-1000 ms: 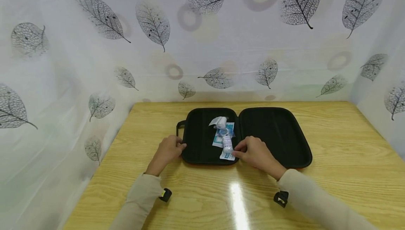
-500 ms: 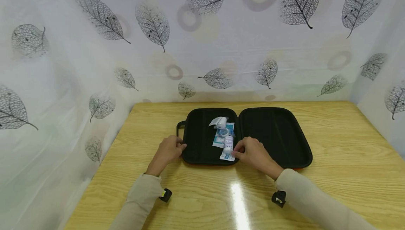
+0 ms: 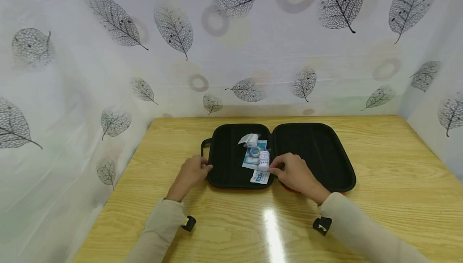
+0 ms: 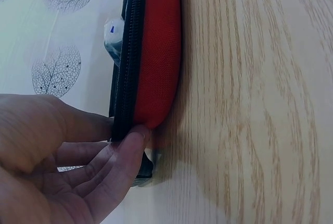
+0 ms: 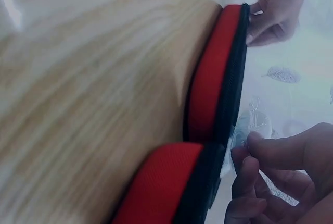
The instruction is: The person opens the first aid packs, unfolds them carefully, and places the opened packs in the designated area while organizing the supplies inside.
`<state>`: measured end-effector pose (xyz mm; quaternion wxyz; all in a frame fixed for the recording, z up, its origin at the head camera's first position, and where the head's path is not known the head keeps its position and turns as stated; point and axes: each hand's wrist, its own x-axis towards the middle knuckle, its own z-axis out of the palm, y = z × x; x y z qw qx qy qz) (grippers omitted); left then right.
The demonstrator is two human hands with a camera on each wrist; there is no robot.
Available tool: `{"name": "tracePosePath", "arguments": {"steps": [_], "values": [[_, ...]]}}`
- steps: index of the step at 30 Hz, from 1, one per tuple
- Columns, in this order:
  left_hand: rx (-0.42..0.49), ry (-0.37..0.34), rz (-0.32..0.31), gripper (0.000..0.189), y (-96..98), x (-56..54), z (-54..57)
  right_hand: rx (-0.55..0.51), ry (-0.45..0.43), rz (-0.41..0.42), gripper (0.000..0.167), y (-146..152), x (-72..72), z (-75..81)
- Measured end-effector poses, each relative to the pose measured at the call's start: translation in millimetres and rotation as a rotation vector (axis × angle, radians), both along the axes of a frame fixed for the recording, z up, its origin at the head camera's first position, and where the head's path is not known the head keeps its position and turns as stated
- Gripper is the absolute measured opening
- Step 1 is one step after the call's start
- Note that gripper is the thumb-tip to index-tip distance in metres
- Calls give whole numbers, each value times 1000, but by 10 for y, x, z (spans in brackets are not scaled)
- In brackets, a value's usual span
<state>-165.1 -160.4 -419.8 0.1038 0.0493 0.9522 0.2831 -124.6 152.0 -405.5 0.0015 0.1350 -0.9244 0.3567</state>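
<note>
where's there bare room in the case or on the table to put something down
Bare: the case's right half, beyond the right hand; the strip of its left half between handle and packets; the table right of the case. Crowded: beside the hinge, where bottle, white roll and packets cluster.

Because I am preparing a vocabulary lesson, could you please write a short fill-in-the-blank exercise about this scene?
The case is black inside and ____ outside.
The hand nearest the white bottle is the person's ____ one.
The veined shapes printed on the backdrop are ____.
Missing words: red; right; leaves.
</note>
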Motion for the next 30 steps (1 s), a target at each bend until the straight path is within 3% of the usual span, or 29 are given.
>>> {"name": "tracePosePath", "arguments": {"steps": [16,23,30], "values": [[2,9,-2,21,-10,2,-4,40,14,-90,7,438,-159,259],[1,-1,5,19,-3,0,0,74,77,-142,9,740,-258,299],[-4,-1,2,25,9,4,3,102,51,-227,17,1017,-357,271]]}}
